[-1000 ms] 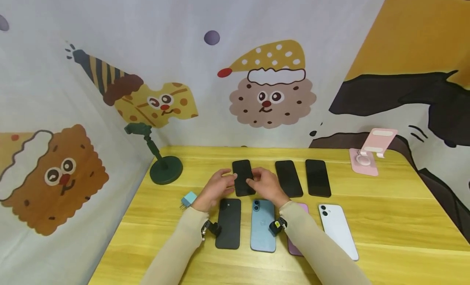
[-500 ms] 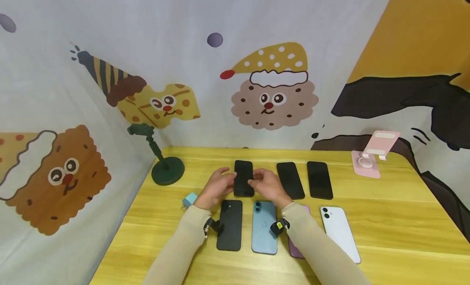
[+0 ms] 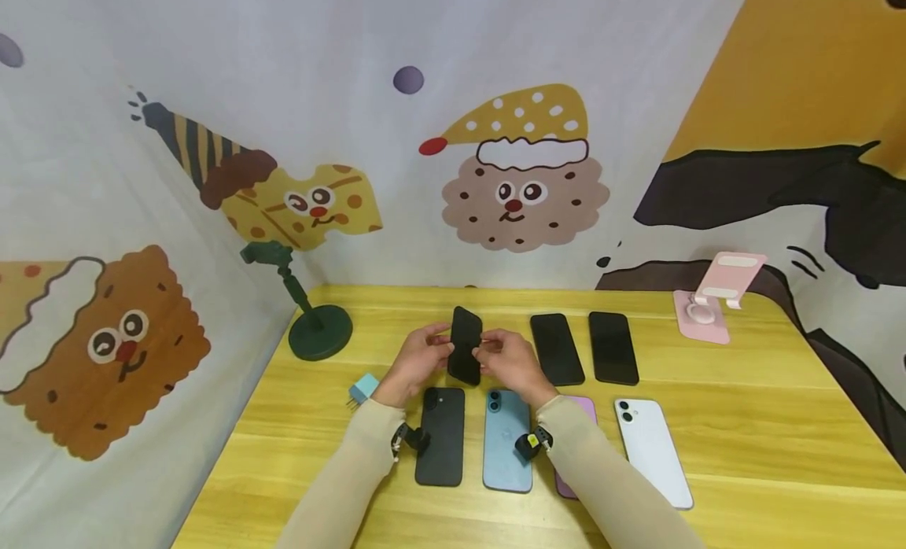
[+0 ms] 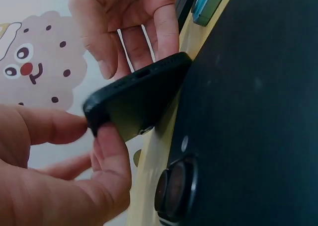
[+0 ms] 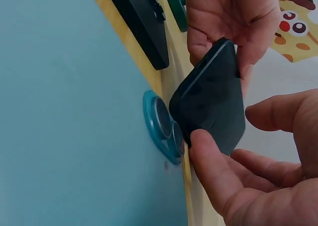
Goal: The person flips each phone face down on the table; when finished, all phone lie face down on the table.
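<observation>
In the head view, a black smartphone (image 3: 465, 346) is tilted up on its long side in the back row, between both hands. My left hand (image 3: 416, 362) pinches its left edge. The left wrist view has the thumb and fingers (image 4: 113, 149) at one corner of the phone (image 4: 141, 87). On the opposite side, my right hand (image 3: 511, 364) holds the right edge. Its thumb (image 5: 206, 144) presses the phone's near corner in the right wrist view, with the other fingers curled about the side. Below the hands lie a black phone (image 3: 440, 439) and a blue phone (image 3: 506, 447), both camera side up.
Two more black phones (image 3: 557, 348) lie screen up to the right. A purple phone (image 3: 582, 406), partly under the right sleeve, and a white phone (image 3: 654, 455) lie in front. A green stand (image 3: 320, 333), a light blue block (image 3: 364, 387) and a pink stand (image 3: 701, 313) are around them.
The black phone between my hands lay flat; it is now lifted and tilted onto its side. Both hands have closed in on its edges. The other phones stay put.
</observation>
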`<state>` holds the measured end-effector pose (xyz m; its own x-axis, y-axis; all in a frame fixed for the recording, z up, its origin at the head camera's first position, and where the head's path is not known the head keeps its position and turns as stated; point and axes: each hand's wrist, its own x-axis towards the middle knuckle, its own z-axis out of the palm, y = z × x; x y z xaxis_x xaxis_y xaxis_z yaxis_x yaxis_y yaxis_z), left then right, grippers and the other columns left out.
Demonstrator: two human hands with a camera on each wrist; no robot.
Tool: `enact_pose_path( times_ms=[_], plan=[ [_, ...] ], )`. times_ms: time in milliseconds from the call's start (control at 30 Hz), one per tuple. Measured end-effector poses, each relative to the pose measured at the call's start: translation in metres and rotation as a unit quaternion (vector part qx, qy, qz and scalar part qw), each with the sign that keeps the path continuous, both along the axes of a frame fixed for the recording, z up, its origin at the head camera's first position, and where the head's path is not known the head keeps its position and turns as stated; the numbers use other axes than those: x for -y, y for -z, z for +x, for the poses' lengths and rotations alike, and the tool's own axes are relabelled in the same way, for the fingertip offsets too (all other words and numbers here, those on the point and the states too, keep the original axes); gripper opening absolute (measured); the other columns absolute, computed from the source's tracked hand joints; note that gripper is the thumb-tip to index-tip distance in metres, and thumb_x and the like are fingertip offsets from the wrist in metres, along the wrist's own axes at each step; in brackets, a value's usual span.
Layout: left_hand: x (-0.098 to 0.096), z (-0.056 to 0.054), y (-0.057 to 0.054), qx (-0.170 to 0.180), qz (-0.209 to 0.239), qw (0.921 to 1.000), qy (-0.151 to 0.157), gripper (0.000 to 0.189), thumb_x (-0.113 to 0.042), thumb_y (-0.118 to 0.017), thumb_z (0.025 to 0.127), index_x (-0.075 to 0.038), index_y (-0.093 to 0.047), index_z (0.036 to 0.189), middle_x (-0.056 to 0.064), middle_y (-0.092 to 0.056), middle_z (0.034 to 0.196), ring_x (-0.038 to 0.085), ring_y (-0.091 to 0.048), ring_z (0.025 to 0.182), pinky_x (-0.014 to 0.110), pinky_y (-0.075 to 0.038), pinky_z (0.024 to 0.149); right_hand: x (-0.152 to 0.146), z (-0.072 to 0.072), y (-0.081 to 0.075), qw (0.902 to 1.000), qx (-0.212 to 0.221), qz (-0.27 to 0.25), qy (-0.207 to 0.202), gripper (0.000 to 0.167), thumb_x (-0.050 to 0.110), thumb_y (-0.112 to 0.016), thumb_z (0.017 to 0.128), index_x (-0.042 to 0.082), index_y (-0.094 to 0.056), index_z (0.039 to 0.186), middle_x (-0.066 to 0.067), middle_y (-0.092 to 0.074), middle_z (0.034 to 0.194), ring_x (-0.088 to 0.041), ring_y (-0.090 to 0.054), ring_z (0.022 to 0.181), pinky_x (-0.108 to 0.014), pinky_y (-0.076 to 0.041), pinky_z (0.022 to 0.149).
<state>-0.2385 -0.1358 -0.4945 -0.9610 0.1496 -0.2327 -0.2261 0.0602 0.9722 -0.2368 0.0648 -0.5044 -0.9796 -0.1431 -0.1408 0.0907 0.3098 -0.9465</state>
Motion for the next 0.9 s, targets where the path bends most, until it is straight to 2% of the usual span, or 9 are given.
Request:
enact_pose_path(
  times_ms=[133,300,500,700,900],
  plan=[
    [-0.001,0.000,0.001,-0.004,0.019,0.9998,0.010,0.051,-0.005,-0.062,0.106,-0.010,-0.053,0.155,0.022,-0.058,0.138,0.030,-0.069,0.113,0.034,-0.061,0.090,0.001,-0.001,-0.002,1.0000,-0.002,0.000,-0.006,0.046,0.020,-0.073,0.100,-0.002,-0.064,0.140,-0.018,-0.076,0.118,-0.024,-0.078,0.088,-0.037,-0.066,0.078],
    [-0.003,0.001,-0.002,0.006,0.045,0.9977,0.049,0.053,-0.007,-0.061,0.107,-0.014,-0.050,0.158,0.025,-0.055,0.148,0.040,-0.067,0.126,0.048,-0.060,0.101,0.003,0.000,-0.004,0.9999,0.009,0.002,-0.007,0.048,0.030,-0.070,0.103,0.002,-0.063,0.142,-0.016,-0.078,0.111,-0.024,-0.078,0.085,-0.038,-0.066,0.076],
    [-0.006,0.004,-0.001,0.028,0.065,0.9938,0.085,0.054,-0.015,-0.061,0.109,-0.023,-0.046,0.160,0.021,-0.055,0.152,0.038,-0.061,0.136,0.054,-0.058,0.103,0.001,0.001,-0.005,0.9980,0.036,-0.048,-0.020,0.053,0.033,-0.066,0.106,0.007,-0.055,0.151,-0.020,-0.076,0.121,-0.030,-0.079,0.084,-0.041,-0.067,0.073],
    [-0.013,0.004,-0.002,0.016,0.051,0.9927,0.108,0.053,-0.020,-0.060,0.110,-0.025,-0.045,0.160,0.019,-0.054,0.154,0.035,-0.059,0.139,0.055,-0.056,0.106,-0.002,0.000,-0.007,0.9949,0.058,-0.079,-0.020,0.056,0.037,-0.065,0.106,0.011,-0.050,0.154,-0.022,-0.072,0.130,-0.032,-0.080,0.086,-0.044,-0.067,0.075],
    [-0.018,0.005,-0.004,0.002,0.020,0.9914,0.129,0.055,-0.022,-0.063,0.109,-0.026,-0.046,0.161,0.015,-0.046,0.163,0.035,-0.053,0.144,0.053,-0.056,0.106,-0.003,-0.001,-0.008,0.9924,0.072,-0.098,-0.016,0.054,0.031,-0.064,0.107,0.008,-0.048,0.154,-0.022,-0.074,0.119,-0.031,-0.078,0.082,-0.045,-0.067,0.071]
  ],
)
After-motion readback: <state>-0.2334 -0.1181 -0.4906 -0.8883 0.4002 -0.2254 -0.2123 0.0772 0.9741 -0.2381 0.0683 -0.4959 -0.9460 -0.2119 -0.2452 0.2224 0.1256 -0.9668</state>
